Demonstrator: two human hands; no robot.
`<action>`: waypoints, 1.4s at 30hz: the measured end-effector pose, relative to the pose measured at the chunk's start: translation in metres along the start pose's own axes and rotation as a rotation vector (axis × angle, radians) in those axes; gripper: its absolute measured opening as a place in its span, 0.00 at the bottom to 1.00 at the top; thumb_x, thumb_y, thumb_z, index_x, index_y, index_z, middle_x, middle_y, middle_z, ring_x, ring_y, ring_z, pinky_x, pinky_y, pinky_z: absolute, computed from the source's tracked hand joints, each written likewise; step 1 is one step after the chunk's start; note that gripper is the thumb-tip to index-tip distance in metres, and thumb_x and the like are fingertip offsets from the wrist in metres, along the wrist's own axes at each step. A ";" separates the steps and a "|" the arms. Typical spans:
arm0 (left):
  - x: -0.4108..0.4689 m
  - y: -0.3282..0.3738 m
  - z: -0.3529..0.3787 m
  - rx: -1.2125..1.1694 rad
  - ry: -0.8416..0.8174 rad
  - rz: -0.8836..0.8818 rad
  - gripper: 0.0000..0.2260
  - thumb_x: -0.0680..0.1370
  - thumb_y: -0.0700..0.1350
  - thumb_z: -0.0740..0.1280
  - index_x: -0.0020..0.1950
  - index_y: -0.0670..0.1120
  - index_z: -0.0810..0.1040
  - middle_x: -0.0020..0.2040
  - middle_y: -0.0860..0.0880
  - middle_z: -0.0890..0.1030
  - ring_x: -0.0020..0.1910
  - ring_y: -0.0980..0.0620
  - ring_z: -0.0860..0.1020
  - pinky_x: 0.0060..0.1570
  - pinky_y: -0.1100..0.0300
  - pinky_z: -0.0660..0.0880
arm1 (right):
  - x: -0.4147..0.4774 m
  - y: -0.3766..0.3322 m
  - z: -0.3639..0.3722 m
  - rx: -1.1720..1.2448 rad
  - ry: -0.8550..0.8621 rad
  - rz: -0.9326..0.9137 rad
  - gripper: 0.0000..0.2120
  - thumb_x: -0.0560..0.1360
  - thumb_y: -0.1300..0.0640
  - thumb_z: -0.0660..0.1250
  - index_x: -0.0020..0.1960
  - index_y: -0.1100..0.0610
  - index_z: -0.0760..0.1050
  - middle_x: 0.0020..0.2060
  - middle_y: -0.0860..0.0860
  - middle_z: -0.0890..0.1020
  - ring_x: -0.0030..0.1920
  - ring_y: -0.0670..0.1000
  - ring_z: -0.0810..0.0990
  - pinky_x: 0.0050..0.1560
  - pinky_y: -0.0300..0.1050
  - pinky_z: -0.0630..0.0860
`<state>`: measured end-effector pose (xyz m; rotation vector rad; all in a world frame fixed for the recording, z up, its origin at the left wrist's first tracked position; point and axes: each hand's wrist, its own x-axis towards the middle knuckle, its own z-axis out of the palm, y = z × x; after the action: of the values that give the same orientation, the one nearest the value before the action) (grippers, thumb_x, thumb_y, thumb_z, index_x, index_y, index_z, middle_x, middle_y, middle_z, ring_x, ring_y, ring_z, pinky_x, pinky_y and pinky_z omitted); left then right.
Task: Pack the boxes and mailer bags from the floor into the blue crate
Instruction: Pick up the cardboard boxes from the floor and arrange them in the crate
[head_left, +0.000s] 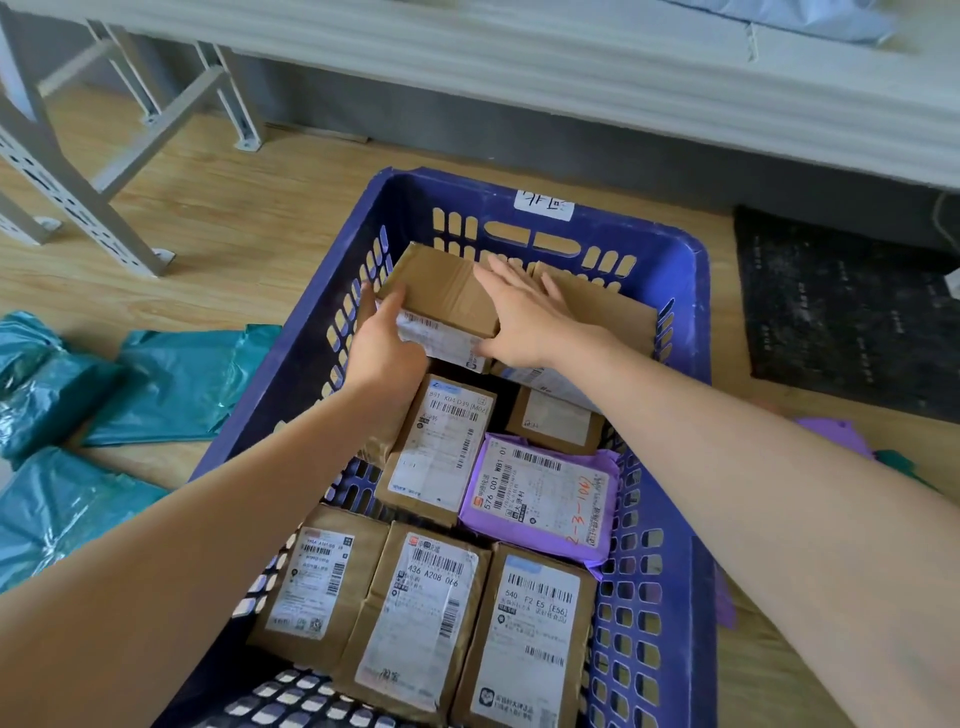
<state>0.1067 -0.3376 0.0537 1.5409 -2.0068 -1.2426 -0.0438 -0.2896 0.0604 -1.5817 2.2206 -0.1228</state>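
Note:
The blue crate (670, 322) stands on the wooden floor and holds several labelled cardboard boxes and a purple mailer bag (540, 501). At its far end lies a brown box (441, 291) on top of others. My left hand (384, 343) grips that box's left near corner, fingers curled round its side. My right hand (524, 312) lies flat on its top right edge, fingers straight, thumb down the labelled front. Another brown box (608, 306) leans just right of it. Several teal mailer bags (156, 384) lie on the floor to the left.
A grey metal rack leg (67, 187) stands on the floor at far left. A white shelf edge (571, 67) runs across the top. A black mat (841, 312) lies right of the crate, with purple mailer scraps (836, 431) near my right arm.

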 end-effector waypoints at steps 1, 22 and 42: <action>-0.004 0.004 -0.002 0.018 0.007 0.021 0.29 0.77 0.31 0.56 0.76 0.52 0.59 0.79 0.53 0.47 0.74 0.50 0.59 0.52 0.66 0.68 | -0.006 0.000 -0.002 0.040 0.007 0.001 0.44 0.74 0.53 0.70 0.78 0.52 0.43 0.78 0.50 0.43 0.77 0.51 0.41 0.76 0.57 0.39; -0.243 0.259 0.042 0.038 -0.273 0.503 0.28 0.77 0.34 0.58 0.74 0.55 0.61 0.74 0.44 0.63 0.29 0.55 0.70 0.22 0.68 0.68 | -0.362 0.101 -0.178 0.513 0.545 0.274 0.31 0.76 0.49 0.66 0.75 0.54 0.58 0.73 0.52 0.65 0.71 0.53 0.65 0.68 0.47 0.65; -0.251 0.320 0.379 0.125 -0.753 0.538 0.28 0.76 0.37 0.67 0.73 0.50 0.64 0.69 0.41 0.69 0.64 0.49 0.72 0.51 0.56 0.75 | -0.459 0.400 -0.114 0.787 0.703 0.723 0.25 0.76 0.56 0.67 0.71 0.55 0.65 0.68 0.55 0.70 0.67 0.52 0.70 0.66 0.47 0.69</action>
<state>-0.2628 0.0662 0.1495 0.4849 -2.7314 -1.6042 -0.3155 0.2556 0.1701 -0.2816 2.5663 -1.2953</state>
